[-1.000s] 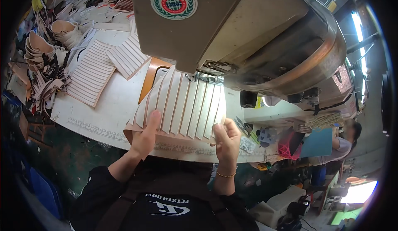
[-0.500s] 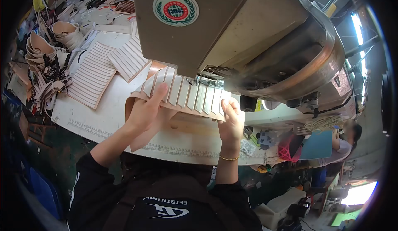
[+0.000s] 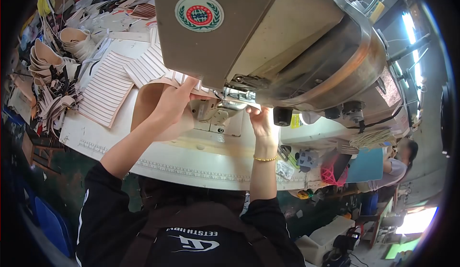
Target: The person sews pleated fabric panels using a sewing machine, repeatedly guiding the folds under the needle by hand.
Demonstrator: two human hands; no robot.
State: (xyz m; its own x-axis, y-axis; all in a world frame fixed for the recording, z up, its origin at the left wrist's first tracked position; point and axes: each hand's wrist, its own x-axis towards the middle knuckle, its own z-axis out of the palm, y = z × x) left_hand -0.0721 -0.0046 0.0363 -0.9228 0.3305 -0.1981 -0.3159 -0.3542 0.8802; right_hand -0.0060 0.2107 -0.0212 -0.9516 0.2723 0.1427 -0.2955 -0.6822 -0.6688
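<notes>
The striped panel [image 3: 150, 99] lies under the sewing machine head [image 3: 215, 32], its near side curled up at the left and most of its stripes hidden. My left hand [image 3: 176, 99] grips the panel's near edge, thumb on top, left of the needle area. At the right of the needle area, my right hand [image 3: 261, 119] pinches the panel's edge, its fingertips partly under the machine. A metal plate [image 3: 219, 118] of the machine bed shows between the hands.
Two striped panels [image 3: 106, 89] lie at the left, beside stacked curved pieces [image 3: 45, 56] and scraps. Scissors [image 3: 286, 153], a pink mesh item [image 3: 330, 173] and a blue sheet [image 3: 365, 165] are at the right. A person [image 3: 395, 167] sits beyond them.
Both hands have moved away from my body toward the machine, and the striped panel has slid further under it. The machine bed's metal plate has come into view.
</notes>
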